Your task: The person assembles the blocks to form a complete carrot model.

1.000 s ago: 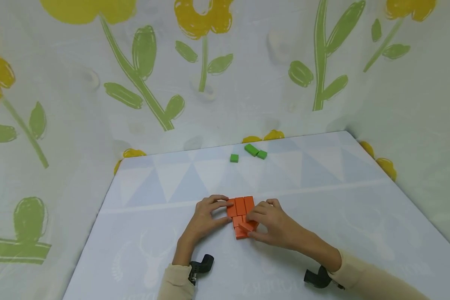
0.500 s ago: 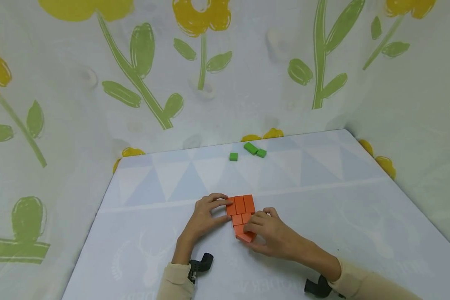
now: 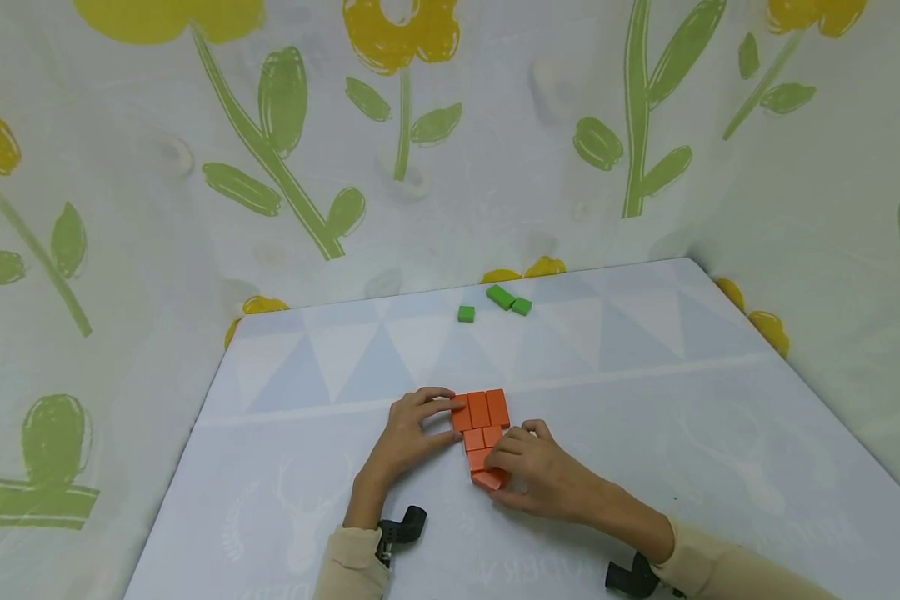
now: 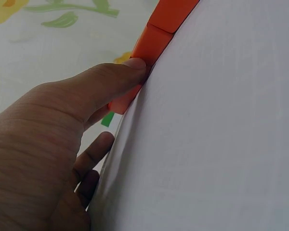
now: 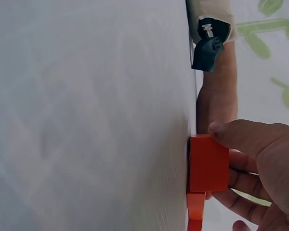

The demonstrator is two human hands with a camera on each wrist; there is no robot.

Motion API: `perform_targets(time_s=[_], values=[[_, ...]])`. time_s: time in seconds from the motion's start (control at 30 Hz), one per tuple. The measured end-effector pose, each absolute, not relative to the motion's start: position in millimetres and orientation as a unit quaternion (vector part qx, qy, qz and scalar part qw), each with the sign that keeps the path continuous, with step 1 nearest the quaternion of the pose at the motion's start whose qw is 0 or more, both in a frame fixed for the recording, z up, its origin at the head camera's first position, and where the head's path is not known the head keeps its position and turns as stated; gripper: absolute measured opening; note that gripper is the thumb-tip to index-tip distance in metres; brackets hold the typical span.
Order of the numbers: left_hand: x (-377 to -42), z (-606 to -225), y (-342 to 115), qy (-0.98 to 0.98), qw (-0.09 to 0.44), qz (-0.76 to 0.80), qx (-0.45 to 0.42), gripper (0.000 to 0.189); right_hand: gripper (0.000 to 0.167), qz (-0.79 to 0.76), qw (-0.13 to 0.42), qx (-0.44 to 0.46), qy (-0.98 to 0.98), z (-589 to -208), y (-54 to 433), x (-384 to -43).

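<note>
Flat orange blocks lie together on the white table: three long ones (image 3: 478,410) side by side at the far end, two small square ones (image 3: 473,440) below them, and a crosswise one (image 3: 477,460) nearer. My left hand (image 3: 411,432) holds the left edge of the group, index finger over the left long block and thumb at its near corner; the left wrist view shows the thumb (image 4: 111,79) against an orange side. My right hand (image 3: 543,475) pinches another orange block (image 5: 209,163) at the near end of the group, slightly tilted, its thumb on the near side.
Three green blocks, one long (image 3: 499,297) and two small (image 3: 466,314) (image 3: 522,307), lie near the table's back edge. A white cloth wall (image 3: 495,208) printed with yellow flowers rises behind and beside the table (image 3: 270,467).
The block in my right hand has come from a steep tilt over the crosswise block down to the near end of the group. My left hand has stayed in place.
</note>
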State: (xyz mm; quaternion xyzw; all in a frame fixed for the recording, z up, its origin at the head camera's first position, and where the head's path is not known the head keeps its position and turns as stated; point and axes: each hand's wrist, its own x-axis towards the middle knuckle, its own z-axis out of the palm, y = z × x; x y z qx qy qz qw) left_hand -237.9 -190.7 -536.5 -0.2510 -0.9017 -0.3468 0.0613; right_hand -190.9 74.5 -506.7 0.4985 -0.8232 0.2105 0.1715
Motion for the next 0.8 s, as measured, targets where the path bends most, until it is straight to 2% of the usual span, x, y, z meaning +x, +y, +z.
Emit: perform_targets(time_s=[0.8], values=[[-239.4, -538.8, -190.9, -0.896, 0.066, -0.357, -0.255, 0.045, 0.044, 0.208, 0.143, 0.482, -0.839, -506.5, 77.7, -193.0]])
